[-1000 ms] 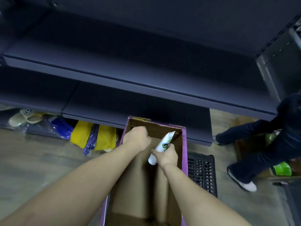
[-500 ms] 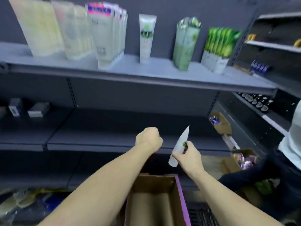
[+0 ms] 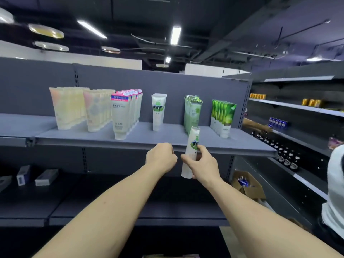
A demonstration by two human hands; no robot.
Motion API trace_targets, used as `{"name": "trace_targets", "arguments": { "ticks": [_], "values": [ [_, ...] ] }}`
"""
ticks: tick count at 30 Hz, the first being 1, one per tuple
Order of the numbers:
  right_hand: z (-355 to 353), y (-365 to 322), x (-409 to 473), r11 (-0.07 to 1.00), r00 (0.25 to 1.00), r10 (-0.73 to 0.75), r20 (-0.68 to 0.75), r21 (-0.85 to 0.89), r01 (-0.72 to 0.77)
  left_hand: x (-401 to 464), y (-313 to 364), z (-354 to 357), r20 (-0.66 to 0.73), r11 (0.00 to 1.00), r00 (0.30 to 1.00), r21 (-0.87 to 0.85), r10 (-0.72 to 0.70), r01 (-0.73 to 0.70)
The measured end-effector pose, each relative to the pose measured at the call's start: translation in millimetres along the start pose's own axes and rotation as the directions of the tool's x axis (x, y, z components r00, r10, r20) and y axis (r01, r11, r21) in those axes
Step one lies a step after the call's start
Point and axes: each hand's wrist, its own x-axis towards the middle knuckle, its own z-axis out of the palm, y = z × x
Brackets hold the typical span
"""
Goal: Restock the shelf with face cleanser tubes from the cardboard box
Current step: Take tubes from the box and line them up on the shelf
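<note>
The right hand (image 3: 202,164) has risen from the box, gripping a white cleanser tube (image 3: 190,153) at centre frame, just below the shelf (image 3: 167,144); left hand (image 3: 161,157) clenched, seemingly empty; placement comes next.

Both hands rose, right hand (image 3: 203,165) lifting tube (image 3: 191,149) to shelf (image 3: 167,135) height.

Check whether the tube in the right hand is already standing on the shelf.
Not yet. The right hand grips the white tube upright, its lower end below the shelf edge, in front of it.
</note>
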Motion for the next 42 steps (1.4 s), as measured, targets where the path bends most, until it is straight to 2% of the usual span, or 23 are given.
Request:
{"name": "trace_targets", "arguments": {
  "ticks": [4,12,20,26,32,42],
  "values": [
    [6,-30,19,1.000,1.000,0.016,0.013,0.011,-0.016,6,-11,-18,-0.066,1.000,0.998,0.025,-0.012,0.014],
    [48,-84,63,0.999,0.997,-0.005,-0.077,0.038,0.008,25,-41,-46,-0.122,0.996,0.990,0.054,-0.068,0.075],
    [95,-104,109,0.999,0.993,0.048,-0.106,-0.020,-0.051,59,-59,-49,-0.150,0.995,0.989,0.101,-0.007,0.022],
    [124,-101,134,0.988,0.985,0.078,-0.156,-0.123,-0.098,86,-71,-38,-0.066,0.984,0.998,0.176,0.006,0.006],
    [144,-108,161,0.978,0.982,0.113,-0.154,-0.155,-0.137,107,-75,-32,-0.008,0.962,1.000,0.271,0.012,-0.009],
    [160,-112,183,0.960,0.968,0.173,-0.184,-0.189,-0.207,120,-76,-27,0.020,0.931,1.000,0.363,0.013,-0.019]
  ]
}}
